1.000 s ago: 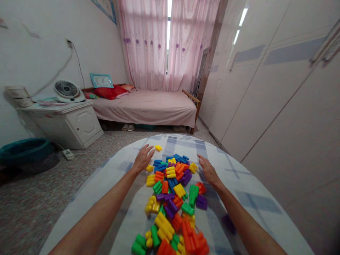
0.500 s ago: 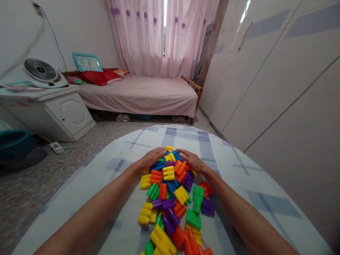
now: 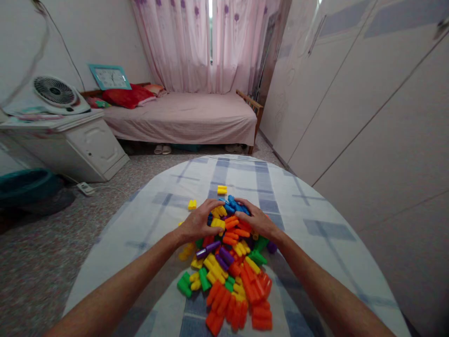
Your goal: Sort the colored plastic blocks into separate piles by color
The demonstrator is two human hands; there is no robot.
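Note:
Colourful plastic building blocks [image 3: 228,260] lie heaped on the cloth-covered table [image 3: 168,187], in yellow, orange, green, purple and blue. My left hand [image 3: 199,221] curls at the far left of the heap, thumb and fingers around yellow blocks [image 3: 218,223]. Opposite it, my right hand [image 3: 258,220] bends its fingers and thumb around blue blocks [image 3: 234,205]. The blue blocks sit between the fingertips of both hands. Parts of the heap under the palms are hidden.
A single yellow block [image 3: 222,189] lies beyond the hands, and another yellow block [image 3: 192,204] to the left. Behind the table stand a bed [image 3: 182,114] and a white cabinet [image 3: 94,145] with a fan [image 3: 56,91]. A tall wardrobe [image 3: 351,117] lines the right.
My hands have gone from lying along the heap's far sides to curling around blocks. The blocks have shifted, with more orange ones towards me. The view has tilted slightly down.

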